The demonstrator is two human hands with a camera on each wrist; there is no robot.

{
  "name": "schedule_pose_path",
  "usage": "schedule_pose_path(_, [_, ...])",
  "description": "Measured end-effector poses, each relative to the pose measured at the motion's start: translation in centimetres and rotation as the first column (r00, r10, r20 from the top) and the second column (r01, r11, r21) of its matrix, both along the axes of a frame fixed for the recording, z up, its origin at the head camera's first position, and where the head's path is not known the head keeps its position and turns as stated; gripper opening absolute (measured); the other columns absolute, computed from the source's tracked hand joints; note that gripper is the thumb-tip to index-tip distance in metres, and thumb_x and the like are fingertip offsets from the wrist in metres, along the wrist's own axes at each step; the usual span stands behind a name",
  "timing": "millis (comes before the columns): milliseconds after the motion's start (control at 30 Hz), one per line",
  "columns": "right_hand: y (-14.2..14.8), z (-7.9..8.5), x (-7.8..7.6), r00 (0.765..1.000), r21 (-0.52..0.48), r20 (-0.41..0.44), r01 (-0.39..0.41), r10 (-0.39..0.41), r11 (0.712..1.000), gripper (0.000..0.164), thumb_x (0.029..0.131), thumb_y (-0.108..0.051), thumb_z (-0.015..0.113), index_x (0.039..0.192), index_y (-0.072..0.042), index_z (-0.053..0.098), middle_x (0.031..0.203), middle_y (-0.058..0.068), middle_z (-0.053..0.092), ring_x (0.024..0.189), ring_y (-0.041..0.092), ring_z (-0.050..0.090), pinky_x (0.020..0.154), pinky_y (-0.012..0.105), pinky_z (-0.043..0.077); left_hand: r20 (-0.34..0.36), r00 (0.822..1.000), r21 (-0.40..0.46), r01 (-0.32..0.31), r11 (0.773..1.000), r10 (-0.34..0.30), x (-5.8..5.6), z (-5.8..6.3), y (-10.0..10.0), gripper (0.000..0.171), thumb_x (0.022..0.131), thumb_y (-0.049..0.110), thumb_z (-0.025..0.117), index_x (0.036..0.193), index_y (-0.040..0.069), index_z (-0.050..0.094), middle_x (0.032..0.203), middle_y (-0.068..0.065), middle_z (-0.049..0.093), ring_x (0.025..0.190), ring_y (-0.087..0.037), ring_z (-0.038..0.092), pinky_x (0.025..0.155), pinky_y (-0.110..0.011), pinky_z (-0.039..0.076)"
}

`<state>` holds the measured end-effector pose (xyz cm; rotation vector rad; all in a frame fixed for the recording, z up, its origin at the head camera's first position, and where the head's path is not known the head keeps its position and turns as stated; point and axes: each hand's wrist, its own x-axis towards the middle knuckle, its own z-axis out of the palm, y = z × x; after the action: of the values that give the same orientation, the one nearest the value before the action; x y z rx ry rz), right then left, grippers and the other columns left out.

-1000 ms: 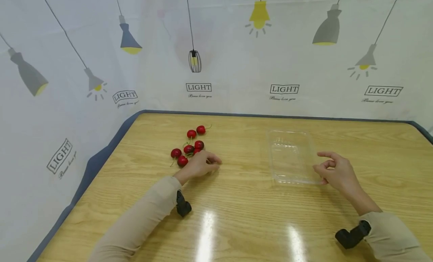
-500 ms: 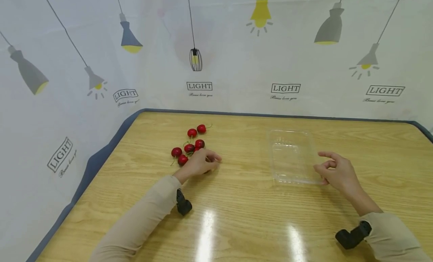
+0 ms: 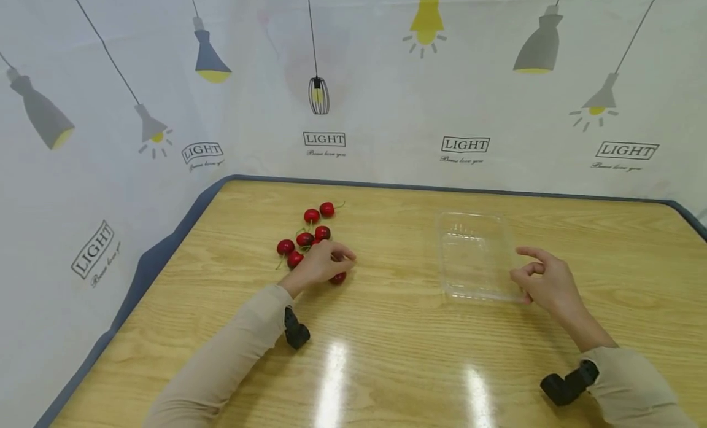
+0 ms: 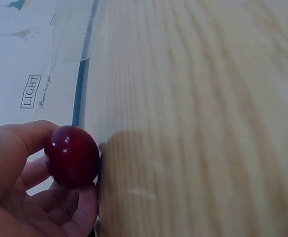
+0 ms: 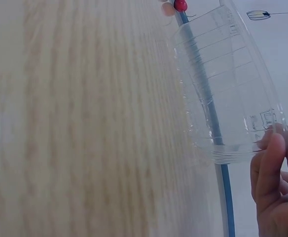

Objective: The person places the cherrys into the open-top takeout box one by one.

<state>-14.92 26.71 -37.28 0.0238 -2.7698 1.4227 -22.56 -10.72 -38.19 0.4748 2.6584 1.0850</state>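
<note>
A red cherry sits low against the table between the thumb and curled fingers of my left hand. In the left wrist view the thumb touches one side of it and a finger the other. More cherries with green stems lie by that hand, and one is partly hidden behind it. My right hand holds the right side of a clear plastic container with thumb and fingers. Seen from the right wrist, those fingertips are at its near corner. The container stands on the table.
The wooden table has a blue edge along the back and left. Behind it hangs a white cloth printed with lamps. Two cherries lie farther back, apart from the main cluster.
A cherry that was hidden by my left hand now shows under its thumb. The left thumb and index finger have parted slightly. My right hand and the container stay put.
</note>
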Motion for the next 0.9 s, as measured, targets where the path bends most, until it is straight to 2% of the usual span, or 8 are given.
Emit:
schedule_pose_path(233, [-0.04,-0.01,-0.10,1.000,-0.008,0.001,-0.006,0.006,1.000,0.050,0.081,-0.001,0.048,0.128,0.009,0.034,0.072,0.017,0.057,0.040,0.014,0.046,0.041,0.031,0.044,0.016,1.000,-0.008,0.001,1.000,-0.001,-0.18,-0.08,-0.08,0.018,0.084,0.018,0.060,0.096,0.007,0.067,0.085,-0.003,0.060,0.075,-0.014,0.054,0.059,-0.023,0.042])
schedule_pose_path(633, [0.03,-0.26,-0.23,1.000,-0.027,0.000,-0.006,0.006,1.000,0.050,0.081,0.000,0.048,0.128,0.008,0.034,0.070,0.016,0.054,0.039,0.012,0.043,0.039,0.030,0.043,0.031,1.000,0.031,0.003,1.000,-0.004,0.10,0.06,-0.06,0.016,0.084,0.015,0.060,0.096,0.006,0.067,0.080,-0.002,0.058,0.072,-0.014,0.050,0.058,-0.023,0.039])
schedule_pose_path(900, [-0.11,-0.30,-0.24,1.000,-0.041,-0.013,-0.004,0.004,0.999,0.049,0.080,0.001,0.048,0.127,0.009,0.034,0.064,0.011,0.052,0.039,0.012,0.042,0.038,0.030,0.042,0.006,1.000,0.063,0.017,0.998,-0.018,0.11,0.51,-0.14,0.019,0.084,0.016,0.061,0.098,0.004,0.067,0.082,-0.003,0.059,0.076,-0.015,0.053,0.061,-0.024,0.043])
